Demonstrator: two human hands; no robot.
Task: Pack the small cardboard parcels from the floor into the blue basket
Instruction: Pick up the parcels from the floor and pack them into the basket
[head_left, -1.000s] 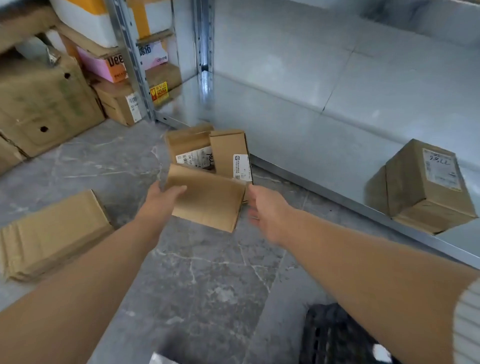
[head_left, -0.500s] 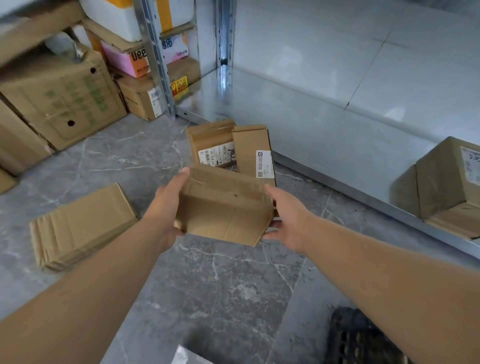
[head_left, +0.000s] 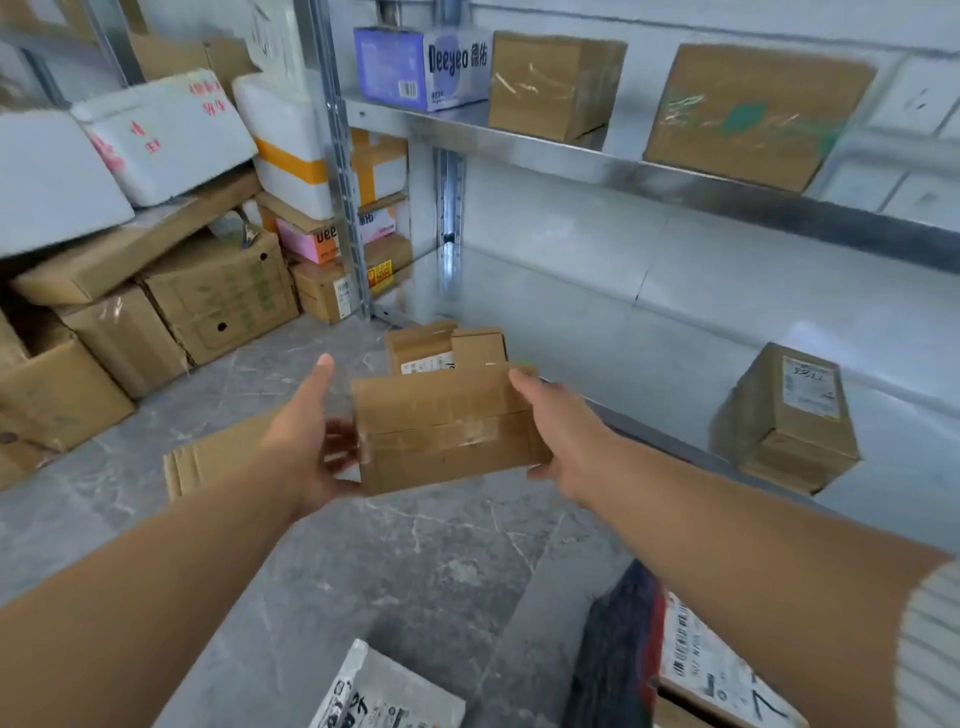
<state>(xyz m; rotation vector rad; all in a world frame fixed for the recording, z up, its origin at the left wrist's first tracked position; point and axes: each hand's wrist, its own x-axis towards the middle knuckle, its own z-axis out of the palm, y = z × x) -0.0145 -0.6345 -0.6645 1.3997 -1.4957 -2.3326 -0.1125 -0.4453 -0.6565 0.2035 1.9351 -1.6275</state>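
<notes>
I hold a small brown cardboard parcel (head_left: 447, 431) with clear tape in the air above the grey floor. My right hand (head_left: 563, 434) grips its right end, thumb on the top edge and fingers underneath. My left hand (head_left: 306, 436) is spread at its left end; the fingers touch it and the thumb points up, clear of the box. Two more small parcels (head_left: 441, 345) stand on the floor right behind it. A flat cardboard parcel (head_left: 213, 460) lies on the floor under my left hand. The dark blue basket (head_left: 615, 649) shows at the lower right, behind my right forearm, with a labelled parcel (head_left: 711, 675) in it.
A metal rack's low shelf (head_left: 597, 322) runs along the right with a taped box (head_left: 792, 415) on it; its upper shelf carries more boxes. Large cartons and white foam boxes (head_left: 156, 135) are stacked at the left. A white mailer bag (head_left: 384, 696) lies on the floor near me.
The parcel has come up off the floor and nearer to me. My right hand has taken hold of its right end. My left thumb has lifted off its top edge.
</notes>
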